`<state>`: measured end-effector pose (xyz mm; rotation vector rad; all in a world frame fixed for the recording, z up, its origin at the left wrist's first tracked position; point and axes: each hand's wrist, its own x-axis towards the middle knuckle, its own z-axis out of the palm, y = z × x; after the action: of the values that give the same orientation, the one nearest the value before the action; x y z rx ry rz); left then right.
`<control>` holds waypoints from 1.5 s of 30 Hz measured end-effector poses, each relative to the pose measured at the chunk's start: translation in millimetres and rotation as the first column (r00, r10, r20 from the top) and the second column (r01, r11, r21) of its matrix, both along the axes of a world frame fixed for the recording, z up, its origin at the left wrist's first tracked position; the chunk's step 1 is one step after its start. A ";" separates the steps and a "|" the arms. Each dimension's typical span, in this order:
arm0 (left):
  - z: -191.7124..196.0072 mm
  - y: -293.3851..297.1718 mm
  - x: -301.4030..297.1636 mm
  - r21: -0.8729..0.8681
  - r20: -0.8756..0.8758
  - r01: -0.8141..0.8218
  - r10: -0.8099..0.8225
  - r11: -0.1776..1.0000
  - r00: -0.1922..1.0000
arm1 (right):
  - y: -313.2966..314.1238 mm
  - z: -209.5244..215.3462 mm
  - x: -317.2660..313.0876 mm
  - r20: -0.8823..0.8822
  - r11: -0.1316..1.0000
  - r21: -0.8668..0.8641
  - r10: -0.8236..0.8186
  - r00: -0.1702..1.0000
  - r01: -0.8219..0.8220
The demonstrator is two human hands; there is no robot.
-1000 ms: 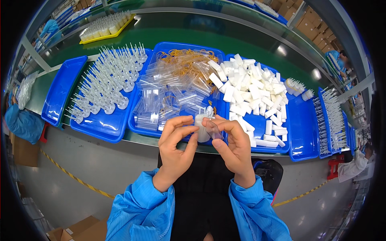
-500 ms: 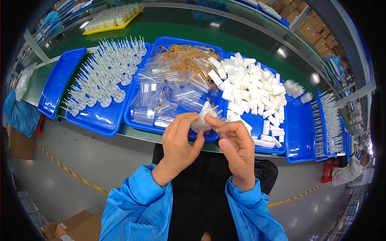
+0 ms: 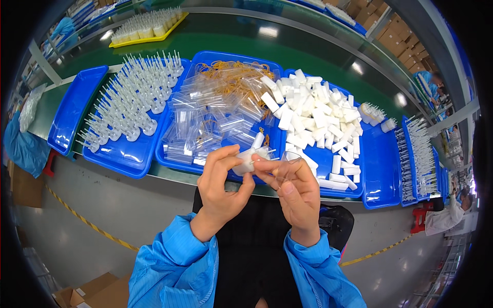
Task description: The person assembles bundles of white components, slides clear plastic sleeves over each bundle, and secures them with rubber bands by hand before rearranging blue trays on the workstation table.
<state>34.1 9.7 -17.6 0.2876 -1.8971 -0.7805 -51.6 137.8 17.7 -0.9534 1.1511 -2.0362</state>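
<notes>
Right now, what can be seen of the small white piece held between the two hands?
The small white piece looks like pale, slightly translucent plastic, a short stubby body with a thin needle-like pin sticking out toward the right hand. It lies roughly level, pinched at its left end by the left hand, while the right hand's fingers meet its pin end. It hangs in the air over the near edge of the middle blue tray. Finer detail is too small to tell.

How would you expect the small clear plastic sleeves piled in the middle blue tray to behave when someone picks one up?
The clear sleeves look thin and see-through, so probably very light and a bit floppy. Their glossy surfaces suggest they may slip between fingers. They lie loosely overlapped in the blue tray, so lifting one could drag its neighbours along.
</notes>
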 end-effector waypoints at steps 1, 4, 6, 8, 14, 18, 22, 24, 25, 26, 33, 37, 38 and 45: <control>-0.3 0.1 0.5 -0.001 -0.005 0.007 -0.007 1.000 1.000 | 1.0 -1.7 -1.4 -0.005 1.000 -0.001 -0.007 1.000 0.007; -3.5 0.3 2.0 0.043 -0.031 0.050 -0.049 0.998 0.998 | 3.3 -6.1 -4.7 0.032 0.994 -0.080 0.073 0.997 -0.070; -6.0 0.4 4.2 0.145 -0.023 0.103 -0.101 0.984 0.995 | 4.0 -6.7 -4.6 0.078 0.995 -0.066 0.084 0.993 -0.079; -6.2 1.8 4.8 0.200 -0.040 0.130 -0.124 0.971 0.991 | 3.5 -7.2 -5.5 0.133 0.993 -0.082 0.096 0.986 -0.086; -1.6 -3.2 4.4 0.121 0.027 0.124 -0.128 0.985 0.991 | 3.8 2.9 -3.5 0.260 0.997 -0.077 0.034 0.965 -0.015; 2.1 -5.5 10.0 0.090 0.080 0.149 -0.156 0.985 0.984 | 19.1 2.6 -8.0 -0.080 0.927 0.230 -0.285 0.955 0.296; 1.9 -7.3 11.7 0.161 0.038 0.187 -0.196 0.969 0.980 | 21.0 -8.8 -18.5 -0.071 0.913 0.092 -0.392 0.917 0.398; 3.8 -3.6 13.1 0.415 0.007 0.218 -0.243 0.883 0.970 | 17.7 -8.8 -23.3 -0.010 0.913 0.104 -0.397 0.918 0.395; 6.1 -2.6 12.7 0.417 0.009 0.217 -0.243 0.883 0.970 | 16.7 -8.4 -24.8 0.047 0.915 0.105 -0.395 0.917 0.389; 8.5 -1.5 11.6 0.579 -0.099 0.302 -0.302 0.757 0.948 | 18.7 -9.7 -26.8 0.057 0.925 0.100 -0.372 0.926 0.365; 4.2 -2.9 12.2 0.532 -0.082 0.306 -0.312 0.789 0.947 | 16.6 -15.2 -26.5 -0.083 0.876 0.128 -0.458 0.885 0.466; 2.1 -3.9 11.8 0.394 0.034 0.206 -0.237 0.896 0.971 | 12.3 -12.2 -22.4 -0.156 0.876 0.144 -0.439 0.885 0.460; 2.3 -2.2 10.6 0.378 0.039 0.201 -0.232 0.904 0.972 | 11.1 -10.9 -21.3 -0.154 0.885 0.152 -0.418 0.895 0.440; 3.9 -3.3 10.8 0.336 0.067 0.181 -0.216 0.924 0.974 | 11.6 -20.8 -30.6 -0.227 0.967 -0.045 -0.255 0.940 0.251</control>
<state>44.9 6.5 -13.7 0.3497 -1.9074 -1.2460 -82.2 149.4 -3.1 -1.1227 1.4482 -2.1791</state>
